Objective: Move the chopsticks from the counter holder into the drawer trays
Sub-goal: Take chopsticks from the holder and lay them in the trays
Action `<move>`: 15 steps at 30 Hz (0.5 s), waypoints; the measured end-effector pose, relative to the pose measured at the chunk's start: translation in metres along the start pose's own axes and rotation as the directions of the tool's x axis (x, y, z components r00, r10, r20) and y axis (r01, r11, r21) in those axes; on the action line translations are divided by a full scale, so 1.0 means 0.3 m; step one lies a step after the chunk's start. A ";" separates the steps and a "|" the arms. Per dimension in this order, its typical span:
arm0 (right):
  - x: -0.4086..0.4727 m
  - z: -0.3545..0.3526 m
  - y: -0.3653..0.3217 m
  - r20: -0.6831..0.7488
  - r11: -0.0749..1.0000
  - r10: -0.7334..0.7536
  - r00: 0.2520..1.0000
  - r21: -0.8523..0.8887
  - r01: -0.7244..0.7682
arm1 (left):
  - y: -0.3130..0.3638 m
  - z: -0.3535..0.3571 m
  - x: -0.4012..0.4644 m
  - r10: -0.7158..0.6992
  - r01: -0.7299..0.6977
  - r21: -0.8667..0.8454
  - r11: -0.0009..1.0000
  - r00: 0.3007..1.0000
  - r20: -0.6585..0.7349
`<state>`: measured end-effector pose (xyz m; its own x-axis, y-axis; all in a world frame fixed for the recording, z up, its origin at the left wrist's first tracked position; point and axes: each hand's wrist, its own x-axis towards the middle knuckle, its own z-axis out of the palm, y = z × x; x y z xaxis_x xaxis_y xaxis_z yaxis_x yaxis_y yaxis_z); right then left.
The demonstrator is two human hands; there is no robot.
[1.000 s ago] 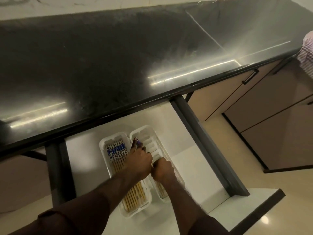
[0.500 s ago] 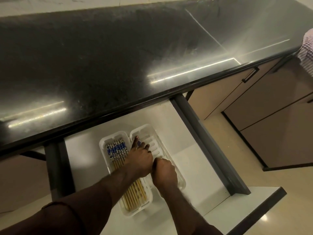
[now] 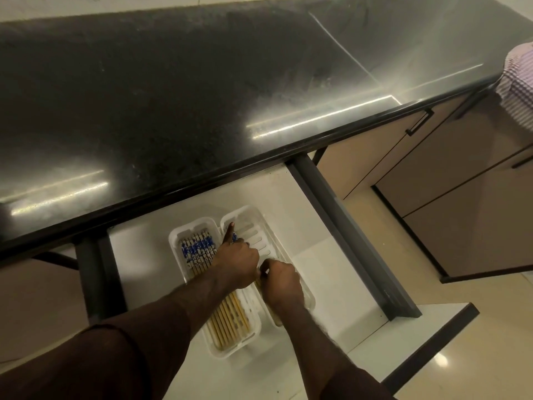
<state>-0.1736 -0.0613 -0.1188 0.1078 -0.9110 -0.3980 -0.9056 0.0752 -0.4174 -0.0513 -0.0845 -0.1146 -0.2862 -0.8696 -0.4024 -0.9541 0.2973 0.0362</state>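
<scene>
Two white plastic trays lie side by side in the open drawer (image 3: 305,215). The left tray (image 3: 176,235) holds several chopsticks (image 3: 199,251), blue-and-white patterned ends far, wooden tips near. The right tray (image 3: 255,223) shows bare slots at its far end. My left hand (image 3: 238,262) reaches over it, index finger stretched out, fingers curled on chopsticks whose blue end (image 3: 234,237) peeks out. My right hand (image 3: 282,284) is fisted just beside it over the tray's near half, closed on the wooden ends. The rest of those chopsticks is hidden beneath both hands.
A glossy black counter (image 3: 202,96) overhangs the drawer's far end. A grey drawer side rail (image 3: 346,235) runs along the right. Beige cabinet doors with black handles (image 3: 419,122) stand to the right, beside another person's checked sleeve (image 3: 516,79). The white drawer front (image 3: 427,339) is near.
Both hands stay over the right tray. My left index finger has stretched a little farther along it, and my right hand has closed up against the left.
</scene>
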 end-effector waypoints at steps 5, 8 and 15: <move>-0.036 -0.066 -0.025 -0.048 0.999 0.031 0.998 0.033 -0.029 | -0.032 -0.047 -0.024 -0.004 0.001 -0.031 1.000 0.996 -0.085; -0.082 -0.125 -0.048 -0.099 0.997 0.043 0.994 0.074 -0.035 | -0.038 -0.102 -0.055 0.041 -0.048 -0.048 0.998 0.990 -0.133; -0.220 -0.307 -0.162 -0.239 0.995 -0.004 0.971 0.093 0.027 | -0.039 -0.286 -0.226 0.046 -0.104 -0.205 0.973 0.962 -0.270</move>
<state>-0.1743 -0.0422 0.0029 0.0104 -0.9818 -0.1895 -0.8602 0.0878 -0.5023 -0.0283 -0.0629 -0.0094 -0.3430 -0.9292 -0.1378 -0.9167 0.2990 0.2650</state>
